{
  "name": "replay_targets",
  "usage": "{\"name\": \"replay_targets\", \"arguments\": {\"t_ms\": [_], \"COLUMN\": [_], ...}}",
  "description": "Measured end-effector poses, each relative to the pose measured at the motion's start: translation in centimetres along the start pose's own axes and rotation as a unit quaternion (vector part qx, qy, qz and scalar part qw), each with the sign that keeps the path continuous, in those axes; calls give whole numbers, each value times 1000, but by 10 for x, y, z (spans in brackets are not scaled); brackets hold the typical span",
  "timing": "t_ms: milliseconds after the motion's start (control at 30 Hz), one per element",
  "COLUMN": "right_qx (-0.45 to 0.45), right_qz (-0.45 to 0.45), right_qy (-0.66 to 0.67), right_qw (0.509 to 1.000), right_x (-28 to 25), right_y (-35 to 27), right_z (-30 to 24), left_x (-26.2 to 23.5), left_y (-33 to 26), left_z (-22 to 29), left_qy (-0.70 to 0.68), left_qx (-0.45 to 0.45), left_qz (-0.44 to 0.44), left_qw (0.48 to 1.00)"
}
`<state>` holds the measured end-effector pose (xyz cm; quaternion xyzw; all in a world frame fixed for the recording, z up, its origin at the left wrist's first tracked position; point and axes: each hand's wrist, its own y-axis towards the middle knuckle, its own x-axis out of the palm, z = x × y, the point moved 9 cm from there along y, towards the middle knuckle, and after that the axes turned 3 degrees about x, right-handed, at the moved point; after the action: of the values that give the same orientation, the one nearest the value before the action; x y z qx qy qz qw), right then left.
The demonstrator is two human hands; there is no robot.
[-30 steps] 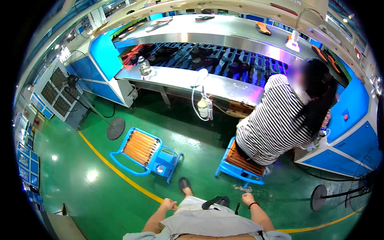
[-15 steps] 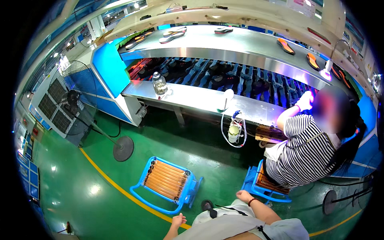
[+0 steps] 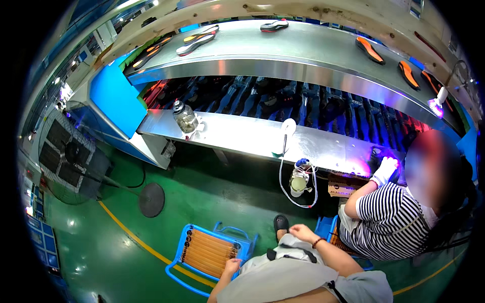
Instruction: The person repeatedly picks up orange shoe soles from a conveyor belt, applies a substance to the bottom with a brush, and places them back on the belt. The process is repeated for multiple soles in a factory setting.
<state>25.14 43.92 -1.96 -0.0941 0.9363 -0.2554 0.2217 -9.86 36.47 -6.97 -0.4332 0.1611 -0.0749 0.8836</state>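
Note:
My left hand [image 3: 233, 265] hangs low, fingers curled in, with nothing seen in it. In the picture it overlaps the right edge of a blue-framed chair [image 3: 209, 252] with brown slats; I cannot tell whether it touches. My right hand [image 3: 304, 233], with a dark beaded bracelet on the wrist, is loosely closed in front of my grey clothing, also with nothing visible in it. Just beyond it my dark shoe [image 3: 281, 222] stands on the green floor. On the right a co-worker in a striped shirt [image 3: 391, 217] sits at the bench, a white-gloved hand [image 3: 386, 170] under violet light.
Ahead runs a metal bench [image 3: 242, 140] below a conveyor [image 3: 313, 43] carrying several shoe soles [image 3: 370, 50]. A glass jar [image 3: 186, 119] stands on the bench; a pale container with a hose [image 3: 299, 183] hangs at its front. A standing fan [image 3: 76, 151] is at left.
I have moved closer to the bench, and the chair now lies beside my left hand. The co-worker's gloved hand has come lower, over the bench. My hands stay loosely closed.

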Motion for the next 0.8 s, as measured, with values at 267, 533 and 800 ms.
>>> {"name": "replay_targets", "arguments": {"t_ms": [267,533,800], "right_qx": [114,157,228], "right_qz": [-80,-22,204], "right_qy": [364,704,842], "right_qw": [921,692,444], "right_x": [-42,-56,-32], "right_y": [123,200,260], "right_z": [-101,-119,-45], "left_x": [-38,-116,-198], "left_y": [63,98,181], "left_z": [66,120,272], "left_qy": [-56,57,134], "left_qx": [40,-23,13], "left_qz": [63,54,8], "left_qw": [996,997,991]}}
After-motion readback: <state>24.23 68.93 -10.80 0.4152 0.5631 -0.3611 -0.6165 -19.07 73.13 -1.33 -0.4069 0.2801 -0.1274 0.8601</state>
